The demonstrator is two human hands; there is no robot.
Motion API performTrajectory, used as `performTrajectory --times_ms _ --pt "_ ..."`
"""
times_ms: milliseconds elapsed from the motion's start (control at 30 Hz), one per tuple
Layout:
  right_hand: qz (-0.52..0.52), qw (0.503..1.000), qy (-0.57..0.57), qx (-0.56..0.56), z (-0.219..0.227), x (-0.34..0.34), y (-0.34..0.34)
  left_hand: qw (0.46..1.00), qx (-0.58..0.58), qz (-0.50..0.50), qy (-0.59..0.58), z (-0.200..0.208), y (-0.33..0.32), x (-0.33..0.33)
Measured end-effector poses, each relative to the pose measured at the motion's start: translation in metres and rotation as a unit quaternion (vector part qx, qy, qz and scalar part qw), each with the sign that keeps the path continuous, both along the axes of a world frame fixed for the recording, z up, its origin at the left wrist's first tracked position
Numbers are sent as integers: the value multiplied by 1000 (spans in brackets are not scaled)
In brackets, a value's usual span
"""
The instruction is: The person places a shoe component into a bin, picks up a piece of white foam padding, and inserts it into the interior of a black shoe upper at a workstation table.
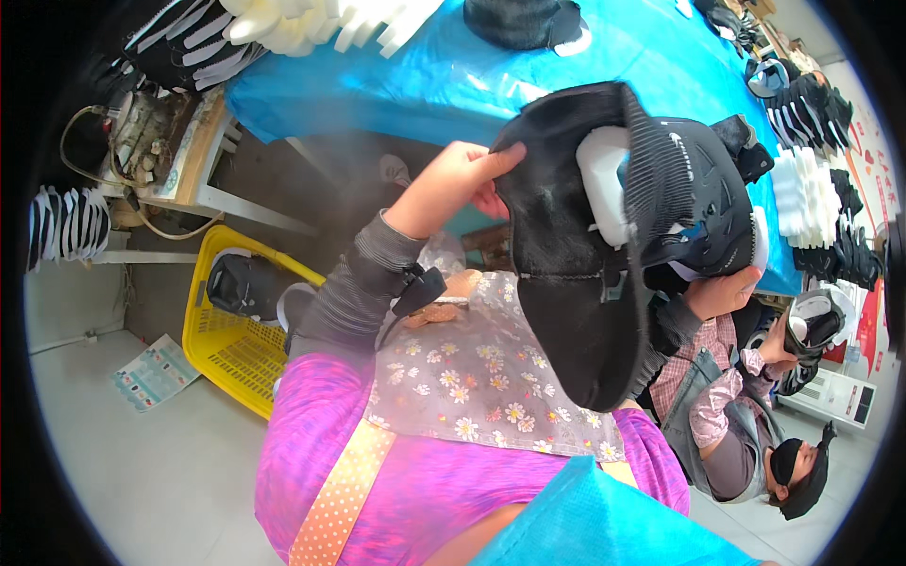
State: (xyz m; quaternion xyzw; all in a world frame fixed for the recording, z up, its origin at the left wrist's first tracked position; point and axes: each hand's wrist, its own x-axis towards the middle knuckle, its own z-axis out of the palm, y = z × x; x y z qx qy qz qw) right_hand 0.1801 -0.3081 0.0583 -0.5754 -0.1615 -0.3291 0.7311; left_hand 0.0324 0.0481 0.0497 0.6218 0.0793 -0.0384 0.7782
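Left hand: we pinch the black piece
Right hand: gripping it
Blue tabletop: partly hidden behind it
Yellow basket: beside us, left

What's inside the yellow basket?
What looks like a black shoe, plus part of a white-edged item. The left sleeve covers the basket's right part; anything behind is hidden.

nothing can be read for certain: the small white lettering on the black shoe, the red characters on the wall and the printed sheet on the floor are too small or blurred.
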Motion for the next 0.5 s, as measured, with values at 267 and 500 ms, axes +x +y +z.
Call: performTrajectory --times_ms 267,500 --pt "-267 963 9 -31 22 -20 9 974 -196 -94 -63 -35 -29 -25" --pt "-284 958 -45 19 33 -26 15 983 119 62 -122 -18 -44 -20"
